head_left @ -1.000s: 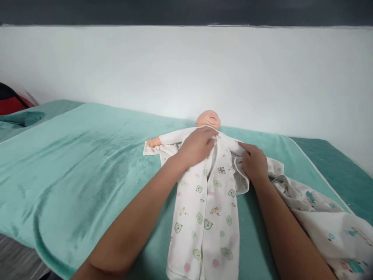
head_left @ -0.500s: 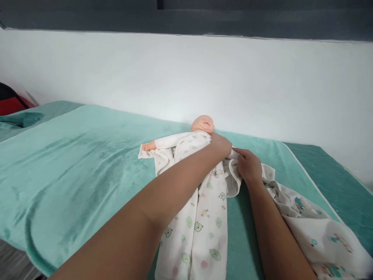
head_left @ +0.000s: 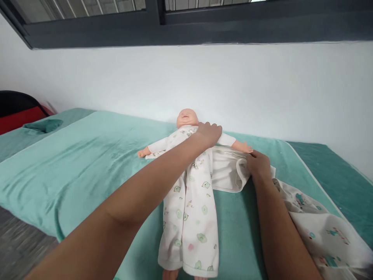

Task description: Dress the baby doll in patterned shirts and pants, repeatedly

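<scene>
Where the left grip (head_left: 210, 135) rests, the doll (head_left: 198, 182) lies beneath.

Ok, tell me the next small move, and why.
I'd probably flatten the white cloth with the right hand: its edge curls up right beside that hand, and creases run under the doll's arm. The left hand is over at the doll's shoulder.

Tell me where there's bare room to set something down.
Widest: the teal blanket left of the doll, between left forearm and wall.
Narrower strip: between printed trouser legs and right forearm.
Crowded: around left hand, right hand and the crumpled printed cloth beside that forearm.
</scene>
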